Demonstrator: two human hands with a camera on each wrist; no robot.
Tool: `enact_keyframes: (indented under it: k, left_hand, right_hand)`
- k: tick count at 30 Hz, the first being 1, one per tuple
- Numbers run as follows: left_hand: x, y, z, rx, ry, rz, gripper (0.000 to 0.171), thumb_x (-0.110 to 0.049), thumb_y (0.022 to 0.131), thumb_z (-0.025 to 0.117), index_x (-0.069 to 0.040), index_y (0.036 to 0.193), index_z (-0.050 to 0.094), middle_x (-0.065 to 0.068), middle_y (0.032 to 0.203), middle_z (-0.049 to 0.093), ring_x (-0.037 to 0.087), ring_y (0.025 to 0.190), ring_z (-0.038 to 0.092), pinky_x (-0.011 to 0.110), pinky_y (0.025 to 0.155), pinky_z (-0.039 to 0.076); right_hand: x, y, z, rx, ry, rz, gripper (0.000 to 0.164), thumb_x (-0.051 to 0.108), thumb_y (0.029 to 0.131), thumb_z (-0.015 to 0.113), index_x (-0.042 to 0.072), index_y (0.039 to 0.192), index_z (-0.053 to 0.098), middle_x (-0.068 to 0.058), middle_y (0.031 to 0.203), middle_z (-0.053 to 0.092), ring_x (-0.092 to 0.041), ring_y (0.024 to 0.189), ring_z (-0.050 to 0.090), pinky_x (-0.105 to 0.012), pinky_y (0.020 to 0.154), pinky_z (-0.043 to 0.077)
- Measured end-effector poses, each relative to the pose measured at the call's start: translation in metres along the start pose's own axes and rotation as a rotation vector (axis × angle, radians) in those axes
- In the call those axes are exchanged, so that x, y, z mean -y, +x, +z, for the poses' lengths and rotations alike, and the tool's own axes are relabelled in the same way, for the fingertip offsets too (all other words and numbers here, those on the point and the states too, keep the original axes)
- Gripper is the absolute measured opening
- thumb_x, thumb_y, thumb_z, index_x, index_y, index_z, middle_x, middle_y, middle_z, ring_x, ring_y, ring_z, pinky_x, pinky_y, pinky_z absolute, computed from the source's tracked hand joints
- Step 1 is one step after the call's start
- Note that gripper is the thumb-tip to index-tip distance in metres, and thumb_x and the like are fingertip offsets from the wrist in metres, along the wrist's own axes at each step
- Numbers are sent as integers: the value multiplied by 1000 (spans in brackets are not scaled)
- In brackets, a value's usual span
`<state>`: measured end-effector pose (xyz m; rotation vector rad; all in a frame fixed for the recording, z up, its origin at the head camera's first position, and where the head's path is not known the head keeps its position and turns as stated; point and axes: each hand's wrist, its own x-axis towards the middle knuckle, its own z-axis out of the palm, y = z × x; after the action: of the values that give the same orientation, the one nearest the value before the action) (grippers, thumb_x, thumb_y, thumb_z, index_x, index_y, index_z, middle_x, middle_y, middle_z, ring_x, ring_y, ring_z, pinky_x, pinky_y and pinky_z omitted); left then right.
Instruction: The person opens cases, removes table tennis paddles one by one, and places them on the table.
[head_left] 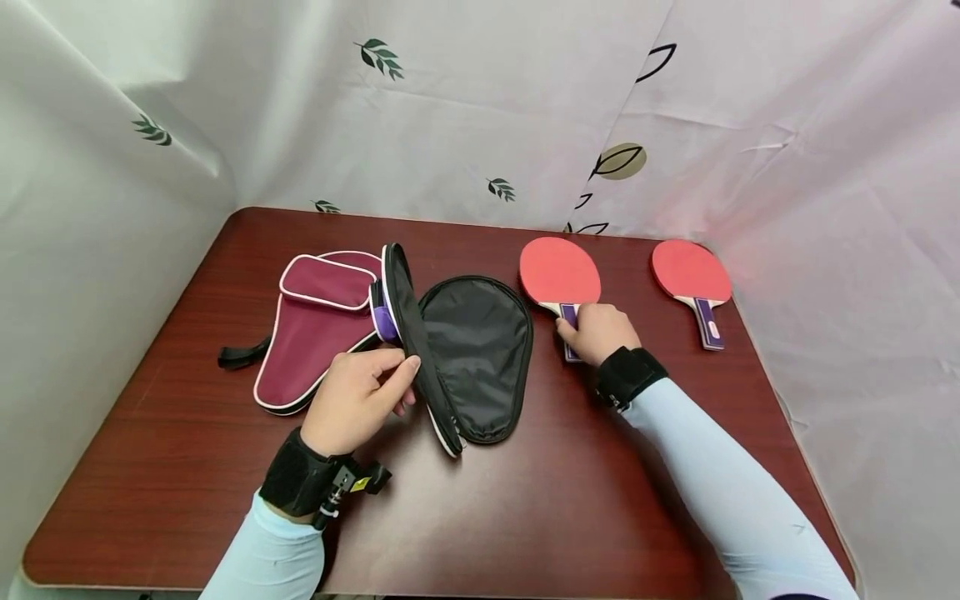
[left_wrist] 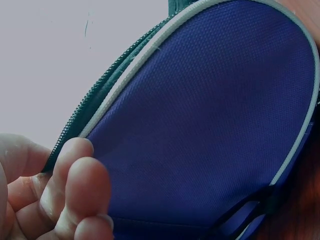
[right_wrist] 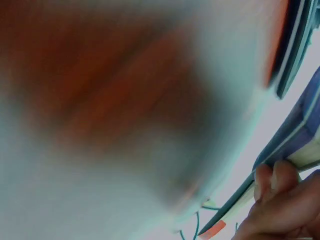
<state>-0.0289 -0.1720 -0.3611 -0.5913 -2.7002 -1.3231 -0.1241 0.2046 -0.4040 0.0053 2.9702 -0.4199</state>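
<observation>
My left hand (head_left: 360, 396) pinches the edge of the raised flap (head_left: 417, 333) of an unzipped paddle case. The black lining of its other half (head_left: 483, 358) lies face up on the table. In the left wrist view the flap's outside is purple cloth (left_wrist: 200, 110) with white piping and a zip along the edge. Over to the right, my right hand (head_left: 603, 333) grips the handle of a red table tennis paddle (head_left: 558, 271), with the thumb along one side. The right wrist view is partly blurred, but shows fingers (right_wrist: 282, 177) against the purple-sided handle (right_wrist: 295, 130).
A maroon paddle case (head_left: 311, 342) with white piping and a black strap (head_left: 243, 356) lies at left, partly behind the raised flap. A second red paddle (head_left: 690, 271) lies near the right edge of the brown table (head_left: 487, 533). White patterned cloth (head_left: 450, 108) hangs behind.
</observation>
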Motion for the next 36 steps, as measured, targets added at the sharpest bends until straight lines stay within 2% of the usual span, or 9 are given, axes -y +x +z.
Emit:
enact_keyframes:
  k: [3, 8, 14, 20, 29, 36]
  left_hand:
    - [1, 0, 0, 1, 3, -1, 41, -27, 111, 66, -27, 70, 66, -22, 60, 60, 0, 56, 61, 30, 54, 51]
    - [0, 1, 0, 0, 6, 2, 41, -27, 111, 66, -28, 71, 65, -22, 61, 60, 0, 56, 61, 30, 55, 51]
    - [-1, 3, -1, 15, 0, 15, 39, -27, 111, 66, -27, 72, 66, -20, 62, 61, 0, 56, 61, 30, 56, 53]
    - [-1, 3, -2, 5, 22, 26, 39, -26, 111, 67, -27, 72, 65, -22, 61, 59, 1, 55, 58, 30, 55, 50]
    - [-2, 4, 0, 1, 53, 54, 39, -27, 110, 68, -27, 71, 62, -22, 61, 55, 3, 56, 53, 30, 55, 46]
    - [-3, 5, 1, 3, 52, 61, 39, -27, 110, 68, -26, 71, 62, -22, 60, 54, 3, 55, 52, 30, 53, 44]
  right_hand:
    - [-9, 7, -4, 23, -15, 28, 46, 44, 108, 66, 5, 82, 66, -12, 71, 64, -30, 66, 64, -41, 60, 54]
    - [-23, 17, -10, 18, -47, 45, 48, 43, 108, 64, 3, 80, 68, -13, 70, 64, -32, 66, 64, -43, 61, 54]
    - [-36, 22, -14, 12, -73, 60, 48, 40, 108, 63, 0, 83, 70, -15, 71, 64, -35, 70, 64, -46, 65, 54]
    - [-35, 25, -15, 25, -81, 51, 49, 40, 109, 62, -1, 83, 70, -17, 73, 64, -36, 72, 65, -47, 67, 55]
    - [-31, 30, -8, 28, -87, 56, 47, 40, 109, 61, -4, 96, 72, -21, 83, 69, -37, 76, 68, -50, 71, 59]
    - [-33, 36, -8, 41, -87, 67, 48, 41, 109, 61, -3, 94, 72, -20, 83, 69, -36, 76, 67, -49, 70, 59]
